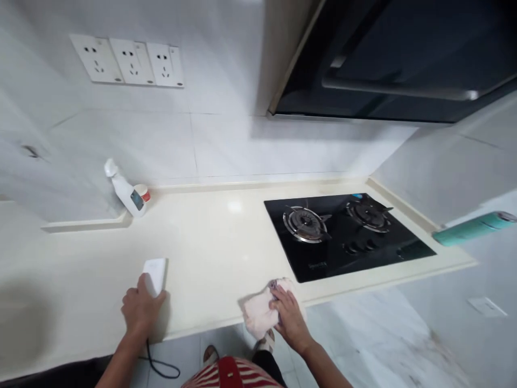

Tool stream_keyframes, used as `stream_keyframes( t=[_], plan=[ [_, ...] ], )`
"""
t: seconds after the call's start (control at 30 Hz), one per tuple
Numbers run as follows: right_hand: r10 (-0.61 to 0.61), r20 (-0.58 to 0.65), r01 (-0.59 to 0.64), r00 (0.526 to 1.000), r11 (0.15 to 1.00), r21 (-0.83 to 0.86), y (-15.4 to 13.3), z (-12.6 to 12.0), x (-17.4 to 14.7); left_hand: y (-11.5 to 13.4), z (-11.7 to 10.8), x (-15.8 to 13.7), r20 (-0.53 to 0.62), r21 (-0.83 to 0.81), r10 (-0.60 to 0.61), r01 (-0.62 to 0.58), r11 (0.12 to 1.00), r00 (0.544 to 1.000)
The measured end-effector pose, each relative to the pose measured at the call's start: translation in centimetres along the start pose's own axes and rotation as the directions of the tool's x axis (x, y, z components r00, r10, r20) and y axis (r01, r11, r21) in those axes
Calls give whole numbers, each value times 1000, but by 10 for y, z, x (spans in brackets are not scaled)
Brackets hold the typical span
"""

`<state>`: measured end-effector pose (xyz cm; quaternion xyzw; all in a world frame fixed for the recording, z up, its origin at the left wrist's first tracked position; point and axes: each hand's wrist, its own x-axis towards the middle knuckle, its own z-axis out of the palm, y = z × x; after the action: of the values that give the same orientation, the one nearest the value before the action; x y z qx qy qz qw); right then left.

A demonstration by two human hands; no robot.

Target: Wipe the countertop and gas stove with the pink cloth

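My left hand [143, 307] is wrapped round a white rectangular block that looks like a power bank [156, 274], standing on or just over the cream countertop [205, 253]. Below that wrist a black cable [155, 369] hangs in a loop; where it joins is hidden. At the counter's front edge, my right hand [288, 318] presses on a crumpled pale pink cloth [258, 312], its fingers curled over the right side. Part of the cloth hangs past the edge. Just beyond it lies the near left corner of a black glass gas hob [323, 261].
A white spray bottle [127, 191] and a small red-and-white tub [142, 192] stand at the back left corner. On the right end is a green cylinder [472, 229]. A dark range hood [388, 64] overhangs the hob. Wall sockets [129, 62] sit upper left.
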<state>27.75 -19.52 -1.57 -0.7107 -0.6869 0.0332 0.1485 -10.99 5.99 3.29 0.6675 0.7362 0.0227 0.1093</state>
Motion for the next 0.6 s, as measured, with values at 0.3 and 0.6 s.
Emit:
stream_keyframes(
  t=[0.3,0.6],
  plan=[
    [-23,-38,26,999,997,72,-6,-9,-2,66,9,-55,-24,37,95,-94,995,995],
    [-119,22,114,993,982,150,27,-31,-6,181,31,-105,-13,80,270,-268,960,963]
  ],
)
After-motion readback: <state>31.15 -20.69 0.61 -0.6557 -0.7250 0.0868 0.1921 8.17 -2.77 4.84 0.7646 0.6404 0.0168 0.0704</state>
